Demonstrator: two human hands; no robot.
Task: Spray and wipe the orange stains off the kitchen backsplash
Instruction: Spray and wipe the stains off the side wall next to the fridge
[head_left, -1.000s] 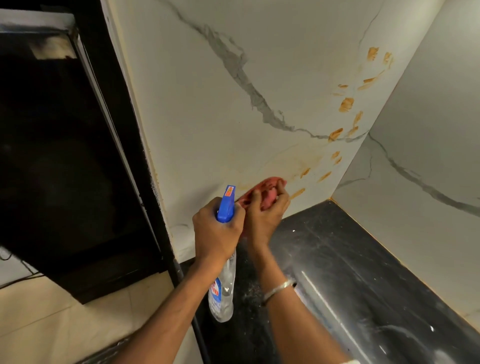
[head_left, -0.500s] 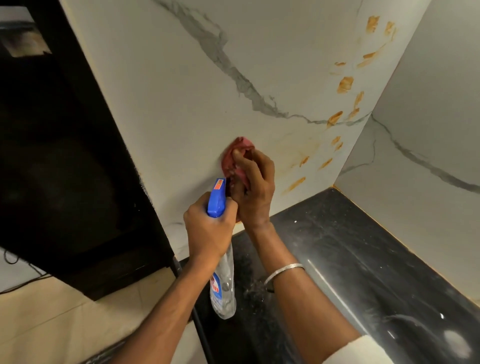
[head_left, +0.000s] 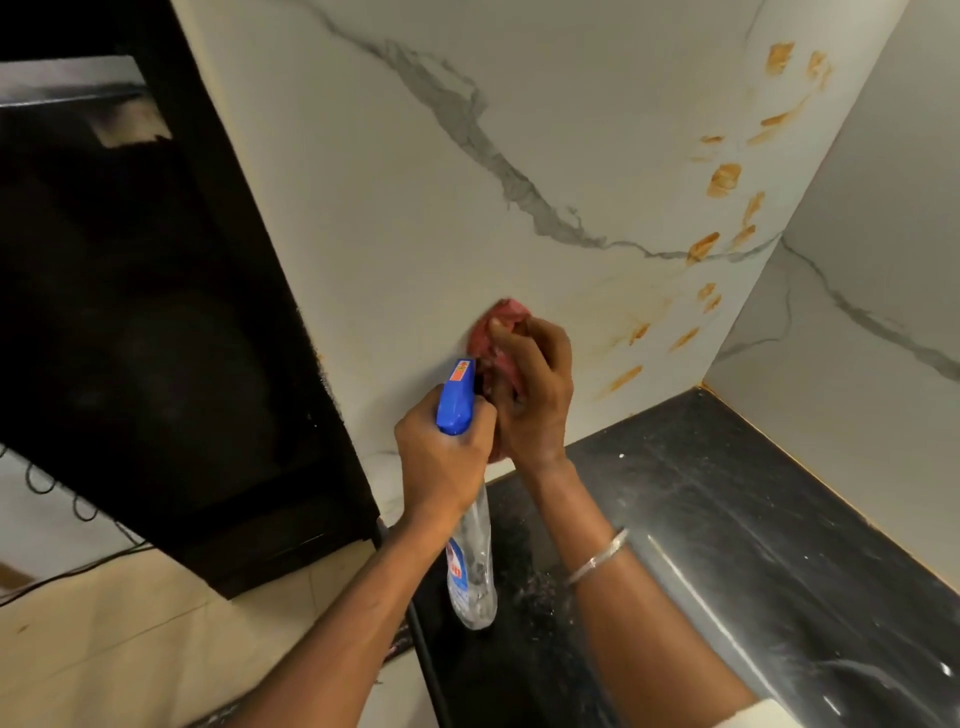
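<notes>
A: Hands?
B: Left hand (head_left: 441, 457) grips clear plastic spray bottle (head_left: 470, 566), blue trigger head up. Right hand (head_left: 535, 395) clutches crumpled red cloth (head_left: 498, 322) against glossy veined marble backsplash (head_left: 415, 234), low, near the black speckled countertop (head_left: 727, 519).
A: Stains?
B: Orange stains (head_left: 724, 179) are smeared right of cloth, running up along the corner seam. Bare wall left of cloth.

place: home kitchen | 12 o'clock: white marble-look backsplash (head_left: 415, 234) meeting side wall (head_left: 862, 291) in a corner | 2 o'clock: orange stains (head_left: 723, 179) smeared on it | 4 o'clock: black stone countertop (head_left: 753, 519) | 8 o'clock: beige floor tiles (head_left: 130, 654)
</notes>
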